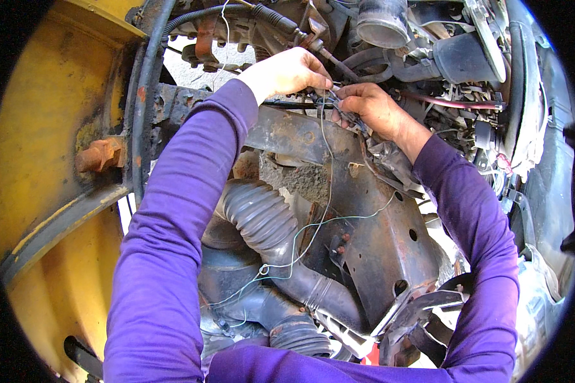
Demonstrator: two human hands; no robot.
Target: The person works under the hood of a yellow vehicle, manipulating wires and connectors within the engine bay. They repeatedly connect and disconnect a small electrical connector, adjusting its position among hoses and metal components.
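Observation:
Both my hands meet above a rusty metal frame rail [287, 135], thumbs and fingers pinched close together. My left hand [294, 73] is closed on a thin wire [326, 137] that hangs down from the fingertips. Just beside it, my right hand [372, 108] grips a dark wiring bundle [362, 129] that runs down along the rail. Exactly how the wire and bundle meet is hidden by the fingers. Lower down, a loose pale green wire [338, 219] curls into a small loop over the black hoses.
A ribbed black air hose [260, 214] lies below the rail. Yellow painted metal panels [51, 127] with a rusty bolt [102, 155] stand at the left. Black cylindrical parts [383, 24] and a reddish hose [453, 102] sit at the upper right. A perforated bracket [390, 249] slopes down.

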